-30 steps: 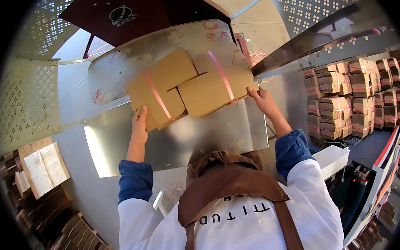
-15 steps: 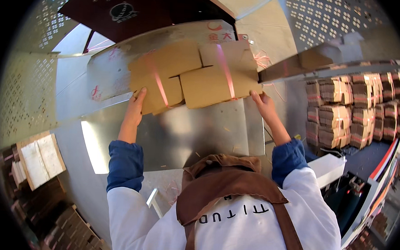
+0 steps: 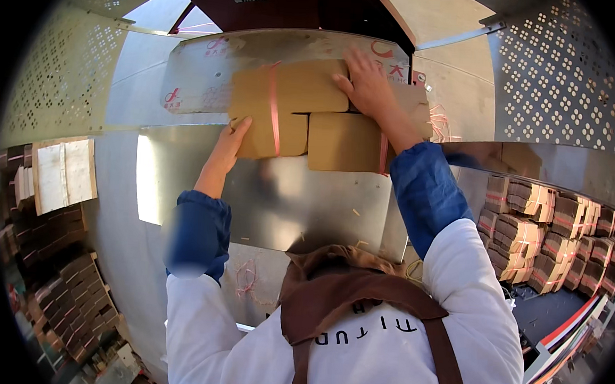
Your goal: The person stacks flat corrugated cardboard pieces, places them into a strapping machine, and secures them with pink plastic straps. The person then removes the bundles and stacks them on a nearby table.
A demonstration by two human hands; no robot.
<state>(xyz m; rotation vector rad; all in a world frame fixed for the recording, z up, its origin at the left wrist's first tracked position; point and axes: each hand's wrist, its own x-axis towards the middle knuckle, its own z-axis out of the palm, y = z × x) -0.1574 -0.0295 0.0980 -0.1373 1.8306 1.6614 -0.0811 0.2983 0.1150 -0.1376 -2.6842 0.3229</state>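
Note:
A bundle of flat brown cardboard pieces [image 3: 278, 93] lies at the front edge of a metal plate with red print [image 3: 188, 78]. One pink strap [image 3: 274, 121] runs around its left part. Another pink strap [image 3: 384, 151] crosses the right part, partly hidden by my right wrist. At the bundle's left edge, my left hand [image 3: 228, 146] grips it with the thumb on top; the other fingers are largely out of sight. My right hand [image 3: 370, 84] rests palm down over the far right of the cardboard, fingers stretched out and slightly blurred.
A shiny metal tabletop [image 3: 286, 205] lies between the bundle and my brown apron [image 3: 344, 284]. Behind stands a dark red machine housing [image 3: 296, 7]. Perforated panels [image 3: 549, 86] flank both sides. Strapped cardboard stacks [image 3: 527, 238] fill the right; more stacks [image 3: 82, 302] stand lower left.
My right hand has left the bundle's near right corner and moved up and left onto its top. My left hand stays at the left edge. The bundle now lies straighter; the view has shifted.

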